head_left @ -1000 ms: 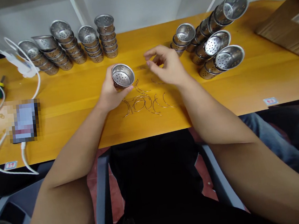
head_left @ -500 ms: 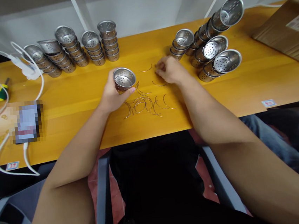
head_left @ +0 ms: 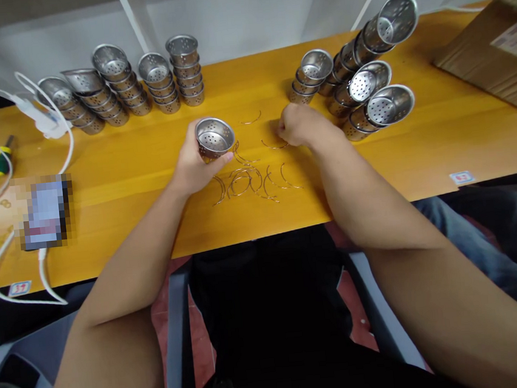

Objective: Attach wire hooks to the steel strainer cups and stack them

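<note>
My left hand is wrapped round a small perforated metal cup, tilted so its open mouth and holed bottom show. Off to the right, my right hand is closed low over the table, fingers curled under. Its fingertips are close to a thin curved wire; whether they grip anything is hidden. Between and below my hands, several bent wire arcs lie scattered on the wood. Another curved wire lies farther back.
Stacks of perforated metal cups stand at the back left, with more leaning stacks at the right. A phone with a white cable, a screwdriver and a cardboard box flank them on the yellow table.
My right hand has turned knuckles-up and its fingers have curled in, nearer to the curved wire below it. The left hand keeps its hold on the cup.
</note>
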Motion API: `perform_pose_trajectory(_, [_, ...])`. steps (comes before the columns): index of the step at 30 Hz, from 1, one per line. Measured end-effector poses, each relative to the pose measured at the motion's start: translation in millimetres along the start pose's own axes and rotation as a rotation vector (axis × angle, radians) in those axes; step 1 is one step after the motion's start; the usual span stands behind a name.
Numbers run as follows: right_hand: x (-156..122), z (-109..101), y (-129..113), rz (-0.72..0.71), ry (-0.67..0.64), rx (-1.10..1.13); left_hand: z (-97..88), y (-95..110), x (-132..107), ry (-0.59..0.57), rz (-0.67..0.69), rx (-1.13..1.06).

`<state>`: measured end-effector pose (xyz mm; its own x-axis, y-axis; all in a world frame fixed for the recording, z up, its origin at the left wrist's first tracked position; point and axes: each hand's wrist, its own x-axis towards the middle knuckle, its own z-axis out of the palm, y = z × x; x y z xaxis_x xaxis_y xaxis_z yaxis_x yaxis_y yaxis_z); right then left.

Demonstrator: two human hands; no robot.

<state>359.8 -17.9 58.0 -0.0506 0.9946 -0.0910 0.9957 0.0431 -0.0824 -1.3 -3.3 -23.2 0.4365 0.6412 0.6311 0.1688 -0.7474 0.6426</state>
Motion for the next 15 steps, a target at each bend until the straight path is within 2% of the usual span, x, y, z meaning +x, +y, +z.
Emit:
perform_pose_trajectory(3, [-13,-15,-22,0.091,-0.098,-0.119,1.5,-1,-1,-0.001,-0.009,0.009])
perform_pose_trajectory(7, [-20,-26,-36,0.058,-0.141,-0.174,3.3,-1,-1,0.006,-0.009,0.004])
perform_pose_trajectory(11, [-15,-26,-35,0.053,-0.136,-0.125,2.9,3,0,0.007,-0.025,-0.014])
perform_pose_trajectory(15, [-4,-21,-25,-0.016,-0.118,-0.013,3.2,10,2,0.018,-0.076,-0.013])
